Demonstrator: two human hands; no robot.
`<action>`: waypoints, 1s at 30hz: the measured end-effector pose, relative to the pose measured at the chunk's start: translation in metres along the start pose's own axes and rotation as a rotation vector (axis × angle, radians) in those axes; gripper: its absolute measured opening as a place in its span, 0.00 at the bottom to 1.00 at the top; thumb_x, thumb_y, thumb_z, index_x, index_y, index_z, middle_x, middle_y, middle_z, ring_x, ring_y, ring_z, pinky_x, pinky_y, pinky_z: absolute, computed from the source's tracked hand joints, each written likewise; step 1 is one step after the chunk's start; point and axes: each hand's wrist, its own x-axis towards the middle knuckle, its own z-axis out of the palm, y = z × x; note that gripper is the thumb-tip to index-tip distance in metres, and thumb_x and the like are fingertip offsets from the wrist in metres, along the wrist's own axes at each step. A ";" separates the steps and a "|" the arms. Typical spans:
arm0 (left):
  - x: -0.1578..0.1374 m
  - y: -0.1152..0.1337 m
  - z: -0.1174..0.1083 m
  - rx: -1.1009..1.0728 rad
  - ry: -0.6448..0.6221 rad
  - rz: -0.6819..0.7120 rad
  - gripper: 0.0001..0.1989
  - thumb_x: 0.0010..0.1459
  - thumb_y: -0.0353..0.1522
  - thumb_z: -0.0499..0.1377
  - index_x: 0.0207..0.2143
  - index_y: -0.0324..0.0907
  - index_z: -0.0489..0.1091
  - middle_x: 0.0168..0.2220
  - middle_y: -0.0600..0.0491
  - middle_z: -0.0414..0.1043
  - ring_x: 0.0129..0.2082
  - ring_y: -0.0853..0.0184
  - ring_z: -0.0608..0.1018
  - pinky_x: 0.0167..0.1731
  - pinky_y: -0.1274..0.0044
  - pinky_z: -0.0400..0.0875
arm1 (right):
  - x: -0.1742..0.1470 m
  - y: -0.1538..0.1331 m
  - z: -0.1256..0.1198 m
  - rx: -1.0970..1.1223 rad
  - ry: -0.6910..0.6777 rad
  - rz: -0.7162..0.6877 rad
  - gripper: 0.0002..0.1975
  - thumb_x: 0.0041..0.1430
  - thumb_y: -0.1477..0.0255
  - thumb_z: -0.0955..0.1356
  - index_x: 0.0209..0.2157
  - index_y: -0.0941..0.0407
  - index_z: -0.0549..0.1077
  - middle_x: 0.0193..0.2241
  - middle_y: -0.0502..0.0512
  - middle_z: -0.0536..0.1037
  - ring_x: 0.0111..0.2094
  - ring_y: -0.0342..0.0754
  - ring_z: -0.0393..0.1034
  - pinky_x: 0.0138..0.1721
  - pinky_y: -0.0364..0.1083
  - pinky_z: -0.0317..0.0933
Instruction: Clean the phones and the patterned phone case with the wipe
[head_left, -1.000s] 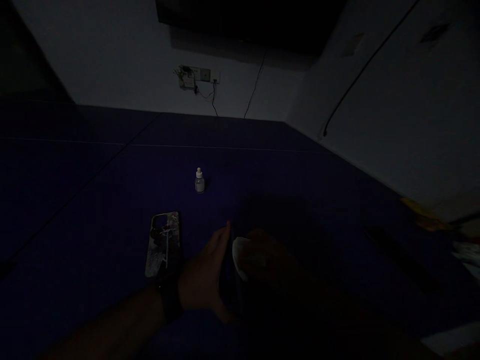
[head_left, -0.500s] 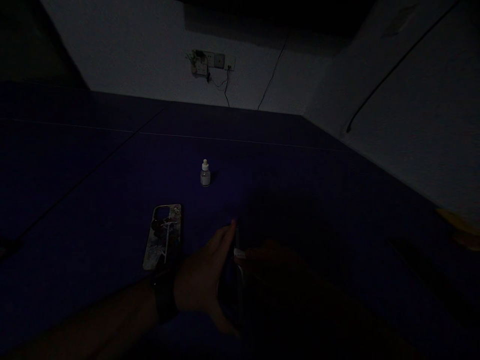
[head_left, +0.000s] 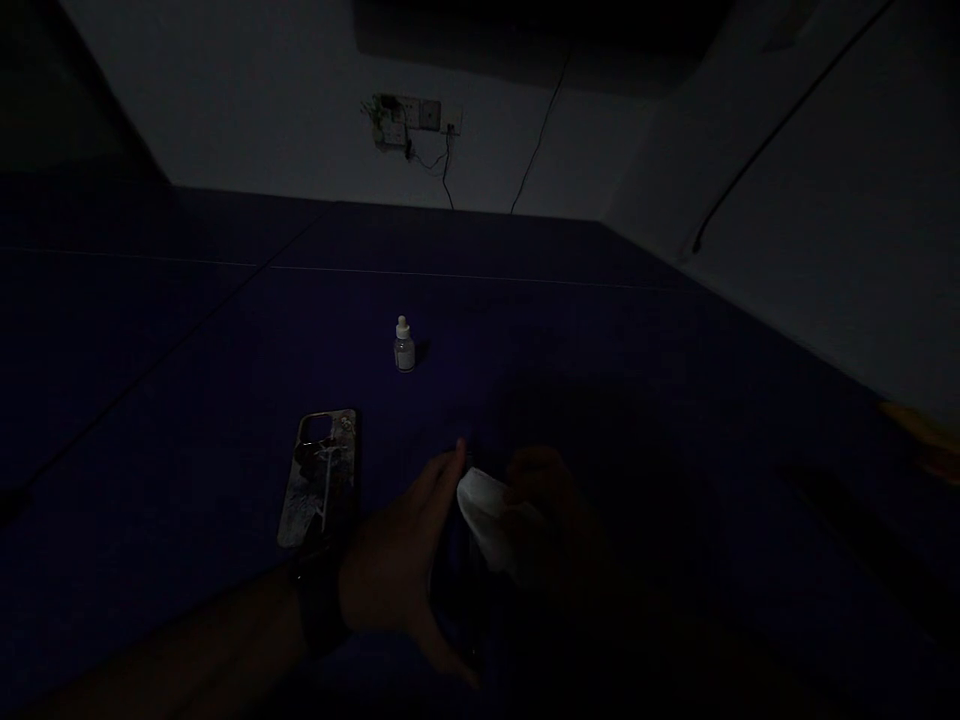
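Note:
My left hand [head_left: 401,555], with a dark watch [head_left: 321,595] on its wrist, is closed around the edges of a dark phone [head_left: 454,570], which is hard to make out in the low light. A white tissue or cloth [head_left: 487,515] is pinched in my right hand [head_left: 551,490] and lies against the phone's face. Most of my right hand and forearm sink into shadow. To the left lies a patterned phone case [head_left: 319,480] with a camera cutout, its lower end near the watch. Beyond the hands stands a small dropper bottle [head_left: 404,350] with a white cap.
The dark blue surface [head_left: 487,320] runs back to a pale wall [head_left: 262,110]. Sockets with plugs and cables [head_left: 420,115] sit on that wall, by a small plant [head_left: 375,118]. A long dark object [head_left: 847,530] and something yellow [head_left: 922,430] lie at the right.
My right hand has turned and moved slightly up over the phone, and more of the white tissue or cloth now shows. My left hand keeps its hold. The view has shifted slightly.

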 end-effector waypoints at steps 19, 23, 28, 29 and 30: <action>-0.001 -0.004 0.001 -0.009 0.018 0.039 0.89 0.17 0.55 0.77 0.70 0.51 0.18 0.73 0.39 0.34 0.67 0.29 0.53 0.60 0.43 0.60 | -0.009 0.015 -0.007 -0.402 -0.402 -0.463 0.17 0.73 0.72 0.58 0.57 0.52 0.70 0.47 0.53 0.82 0.44 0.44 0.75 0.46 0.44 0.70; -0.002 -0.005 0.002 0.001 0.020 0.049 0.89 0.18 0.54 0.77 0.70 0.51 0.19 0.73 0.38 0.34 0.67 0.29 0.53 0.59 0.43 0.60 | -0.014 0.018 -0.018 -0.467 -0.415 -0.388 0.20 0.72 0.71 0.58 0.62 0.50 0.66 0.54 0.55 0.78 0.54 0.46 0.72 0.52 0.47 0.68; 0.000 -0.003 0.001 -0.001 0.026 0.074 0.89 0.18 0.54 0.77 0.70 0.49 0.18 0.73 0.37 0.34 0.67 0.30 0.53 0.61 0.45 0.59 | -0.021 0.023 -0.022 -0.421 -0.472 -0.421 0.16 0.72 0.68 0.62 0.57 0.51 0.71 0.54 0.57 0.76 0.50 0.47 0.73 0.50 0.49 0.69; 0.001 -0.003 0.001 -0.002 0.023 0.070 0.88 0.19 0.55 0.76 0.70 0.49 0.18 0.73 0.37 0.34 0.67 0.31 0.53 0.61 0.46 0.60 | -0.021 0.023 -0.021 -0.409 -0.478 -0.426 0.14 0.71 0.66 0.63 0.54 0.52 0.72 0.54 0.58 0.75 0.49 0.48 0.73 0.50 0.51 0.69; 0.001 -0.003 0.000 -0.003 0.017 0.064 0.88 0.19 0.55 0.76 0.70 0.49 0.18 0.73 0.37 0.34 0.67 0.31 0.54 0.60 0.46 0.61 | -0.020 0.024 -0.020 -0.397 -0.480 -0.429 0.14 0.71 0.65 0.65 0.53 0.53 0.73 0.54 0.58 0.75 0.49 0.49 0.73 0.50 0.53 0.69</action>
